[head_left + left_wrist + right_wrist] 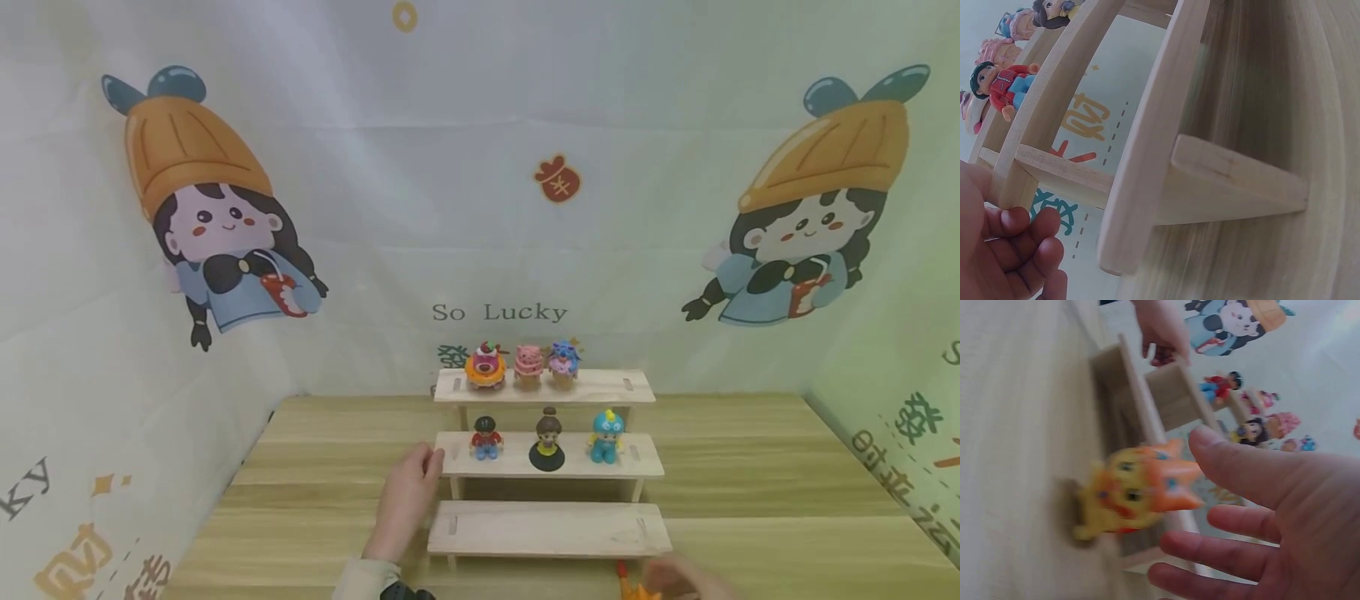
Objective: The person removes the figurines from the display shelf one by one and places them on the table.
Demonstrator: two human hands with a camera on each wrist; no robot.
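A three-step wooden display stand [549, 530] stands on the table. With its thumb and curled forefinger, my left hand [407, 498] holds the left end of the middle step [1017, 178]. Near the front right of the stand, my right hand [686, 577] has its fingers spread, thumb apart from them. Just beyond those fingers is a yellow toy figure [1125, 487] with spiky orange hair, slightly blurred; the head view shows only part of it. On the middle step are a red-jacketed figure [487, 439], a bun-haired doll [549, 439] and a teal figure [606, 437].
Along the top step stand a figure in an orange ring [486, 367], a pink ice-cream figure [528, 367] and a blue one [564, 363]. Printed cloth [420, 208] hangs behind and at both sides of the wood-grain table [315, 467].
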